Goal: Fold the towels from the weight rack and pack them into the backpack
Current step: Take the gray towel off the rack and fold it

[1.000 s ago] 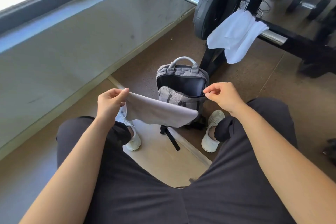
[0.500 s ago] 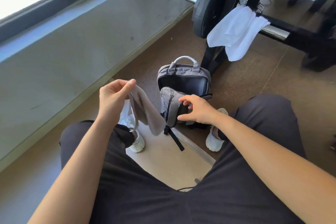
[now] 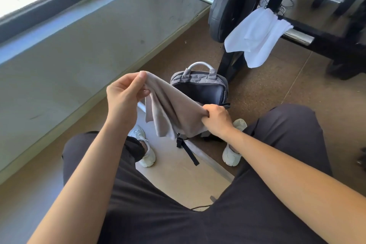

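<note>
A grey towel [image 3: 170,111] hangs between my two hands above the floor. My left hand [image 3: 124,95] pinches its upper corner between thumb and fingers. Lower and to the right, my right hand [image 3: 216,120] grips another part of the cloth in a fist. Behind the towel stands a grey backpack [image 3: 200,81] with its main compartment unzipped and a dark lining showing. A white towel [image 3: 255,35] is draped over the black weight rack [image 3: 326,39] at the upper right.
I sit with black-trousered legs apart and white shoes [image 3: 146,154] on either side of the backpack. A black weight plate [image 3: 225,10] on a chrome bar stands beside the rack. A grey wall [image 3: 79,45] runs along the left. Dumbbells [image 3: 336,0] lie at the far right.
My right hand let go of the towel's far corner, reached in below, and now grips the cloth lower down. My left hand lifted its corner higher.
</note>
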The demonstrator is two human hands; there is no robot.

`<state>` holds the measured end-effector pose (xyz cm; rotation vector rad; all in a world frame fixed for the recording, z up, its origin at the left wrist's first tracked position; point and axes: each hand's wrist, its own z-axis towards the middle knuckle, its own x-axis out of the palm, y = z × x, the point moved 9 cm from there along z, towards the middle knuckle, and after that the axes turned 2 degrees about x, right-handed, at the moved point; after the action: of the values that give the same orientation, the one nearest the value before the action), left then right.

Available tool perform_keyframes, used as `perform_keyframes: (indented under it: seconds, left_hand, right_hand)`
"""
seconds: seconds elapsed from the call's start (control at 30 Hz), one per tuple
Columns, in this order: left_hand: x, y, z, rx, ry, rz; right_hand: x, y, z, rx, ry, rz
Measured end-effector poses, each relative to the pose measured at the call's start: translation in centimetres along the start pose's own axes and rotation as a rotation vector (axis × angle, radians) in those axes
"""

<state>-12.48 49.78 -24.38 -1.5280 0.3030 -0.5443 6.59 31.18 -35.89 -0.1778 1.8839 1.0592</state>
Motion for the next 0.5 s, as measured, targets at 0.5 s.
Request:
perform_keyframes:
  seconds: [0.5]
  left_hand:
    - [-5.7, 6.0, 0.5, -0.169, -0.224, 0.024]
  right_hand:
    - [-7.2, -4.8, 2.1, 0.212, -0.142, 0.545]
